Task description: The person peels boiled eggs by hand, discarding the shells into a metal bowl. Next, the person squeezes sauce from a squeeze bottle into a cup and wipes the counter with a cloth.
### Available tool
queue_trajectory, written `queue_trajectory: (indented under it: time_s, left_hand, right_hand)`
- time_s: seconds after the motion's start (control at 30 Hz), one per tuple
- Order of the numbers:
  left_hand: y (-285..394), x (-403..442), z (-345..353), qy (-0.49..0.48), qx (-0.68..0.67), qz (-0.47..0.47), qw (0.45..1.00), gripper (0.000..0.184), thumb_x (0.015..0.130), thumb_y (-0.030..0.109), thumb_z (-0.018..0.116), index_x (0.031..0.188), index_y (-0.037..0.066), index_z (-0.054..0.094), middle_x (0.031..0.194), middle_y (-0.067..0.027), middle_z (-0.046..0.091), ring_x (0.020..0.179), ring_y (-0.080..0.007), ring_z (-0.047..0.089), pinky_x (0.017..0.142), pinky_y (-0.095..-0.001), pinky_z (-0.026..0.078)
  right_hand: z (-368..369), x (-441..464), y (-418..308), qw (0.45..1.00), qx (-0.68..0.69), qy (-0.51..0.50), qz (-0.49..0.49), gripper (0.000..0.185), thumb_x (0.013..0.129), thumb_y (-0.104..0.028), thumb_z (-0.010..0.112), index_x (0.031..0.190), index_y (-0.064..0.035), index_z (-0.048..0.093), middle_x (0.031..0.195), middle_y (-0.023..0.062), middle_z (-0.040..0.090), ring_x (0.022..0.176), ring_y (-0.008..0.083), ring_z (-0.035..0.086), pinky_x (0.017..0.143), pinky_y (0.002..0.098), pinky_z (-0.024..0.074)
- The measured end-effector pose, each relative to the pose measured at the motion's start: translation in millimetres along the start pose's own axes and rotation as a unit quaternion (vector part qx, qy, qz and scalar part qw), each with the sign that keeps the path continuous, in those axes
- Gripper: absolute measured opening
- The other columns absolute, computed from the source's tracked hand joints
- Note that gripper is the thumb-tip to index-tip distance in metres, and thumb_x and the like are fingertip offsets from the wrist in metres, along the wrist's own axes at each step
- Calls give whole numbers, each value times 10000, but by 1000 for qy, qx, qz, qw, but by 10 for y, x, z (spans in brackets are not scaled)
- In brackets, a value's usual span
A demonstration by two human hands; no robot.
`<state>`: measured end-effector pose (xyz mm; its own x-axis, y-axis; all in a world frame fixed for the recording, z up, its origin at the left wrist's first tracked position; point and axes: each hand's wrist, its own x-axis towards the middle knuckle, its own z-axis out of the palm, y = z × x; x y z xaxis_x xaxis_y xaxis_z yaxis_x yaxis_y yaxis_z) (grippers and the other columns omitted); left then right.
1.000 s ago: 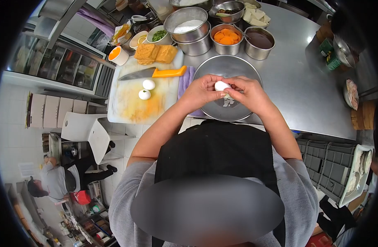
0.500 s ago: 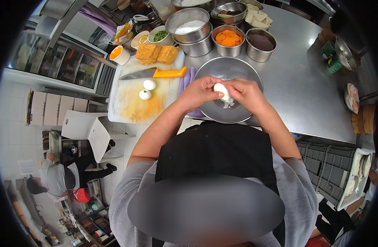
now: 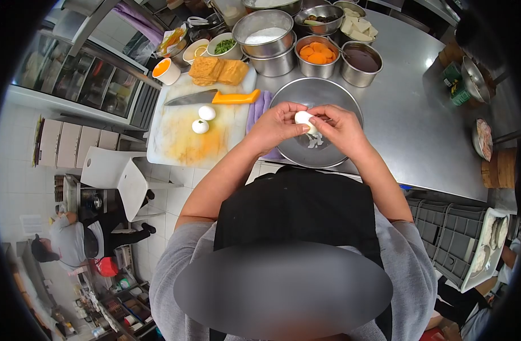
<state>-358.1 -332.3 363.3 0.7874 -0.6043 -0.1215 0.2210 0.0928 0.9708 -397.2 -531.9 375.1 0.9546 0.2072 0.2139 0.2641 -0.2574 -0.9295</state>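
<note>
A white egg is held between the fingertips of my left hand and my right hand, above a round metal bowl. White bits of shell show in the bowl below the egg. Two white eggs, one behind the other, rest on the stained cutting board at the left. Behind them lies a knife with a yellow handle. A purple cloth is between board and bowl.
Fried golden blocks are at the board's back. Behind the bowl stand metal containers of orange slices, dark liquid and white powder. At the lower left, a co-worker is near a white chair.
My right fingers have shifted on the egg, and less of a loose white piece shows beneath it. The view has shifted slightly. The eggs and knife on the board have stayed put.
</note>
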Motion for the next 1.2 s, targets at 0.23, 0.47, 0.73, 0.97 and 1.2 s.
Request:
queue_trajectory:
  time_s: [0.23,0.47,0.73,0.97,1.2]
  left_hand:
    - [16,-66,-26,8,29,-22,999,355,853,-3,663,1180,3,524,1084,-81,632,967,-120,616,882,-260,498]
    - [17,-124,-89,33,-3,-28,999,399,840,17,683,1191,-7,495,1070,-100,630,952,-149,624,814,-272,523]
    - [45,-113,-44,32,22,0,999,404,835,10,690,1190,7,497,1075,-96,627,936,-139,625,792,-265,524]
    - [57,-115,34,46,58,23,997,373,829,-42,676,1162,12,515,1096,-93,631,988,-137,622,871,-273,516]
    - [35,-116,0,28,50,13,998,377,833,-10,687,1162,14,503,1088,-95,624,975,-145,622,842,-273,522]
  right_hand:
    - [98,-5,69,979,-145,33,-142,181,862,-113,631,1020,-34,671,900,158,677,803,318,664,699,369,523]
    - [71,18,195,979,-135,100,-115,167,868,-45,614,1023,-13,667,924,123,686,809,228,676,712,328,523]
    - [65,-33,-64,992,-101,59,-39,152,858,-100,634,988,-35,679,931,153,677,806,319,670,696,365,521]
    - [93,-48,-69,990,-97,66,-80,151,845,-112,650,967,-29,681,878,156,668,792,312,661,689,361,518]
    - [91,-48,-3,985,-118,77,-95,120,828,-74,641,930,-17,667,879,150,667,798,314,656,708,365,517]
